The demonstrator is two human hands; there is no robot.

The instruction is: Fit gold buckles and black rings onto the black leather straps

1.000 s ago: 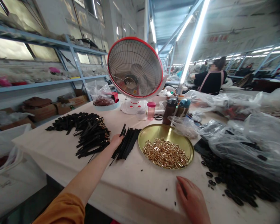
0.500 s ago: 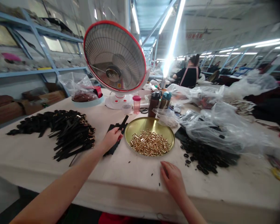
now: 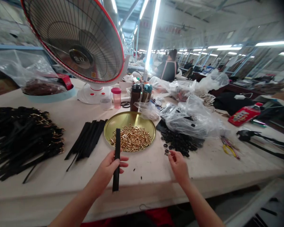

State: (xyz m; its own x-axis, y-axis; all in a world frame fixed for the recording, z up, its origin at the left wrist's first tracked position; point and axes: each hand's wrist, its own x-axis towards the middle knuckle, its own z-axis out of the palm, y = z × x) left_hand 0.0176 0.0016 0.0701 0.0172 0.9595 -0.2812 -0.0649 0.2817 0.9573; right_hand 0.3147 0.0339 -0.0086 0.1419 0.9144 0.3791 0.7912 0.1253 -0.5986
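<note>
My left hand (image 3: 109, 168) is closed round a flat black strap (image 3: 117, 143), which it holds upright above the table's near edge. The strap's top end crosses the rim of a gold dish (image 3: 113, 123) that holds several small gold metal clasps (image 3: 132, 141). My right hand (image 3: 178, 164) reaches to the edge of a heap of small black rings (image 3: 180, 143); its fingertips pinch together at one ring. A small stack of loose black straps (image 3: 87, 141) lies left of the dish. A large pile of black straps with gold fittings (image 3: 21, 138) lies at the far left.
A red-rimmed dish heater (image 3: 78, 37) stands at the back left beside a bagged tray (image 3: 38, 82). Cups and two bottles (image 3: 139, 94) stand behind the dish. Clear plastic bags (image 3: 191, 116) and a red packet (image 3: 245, 114) lie to the right. A person (image 3: 168, 67) works far behind.
My left hand lifted one strap from the small stack and brought it to the front. My right hand moved from the bare table to the black rings. The view swung right.
</note>
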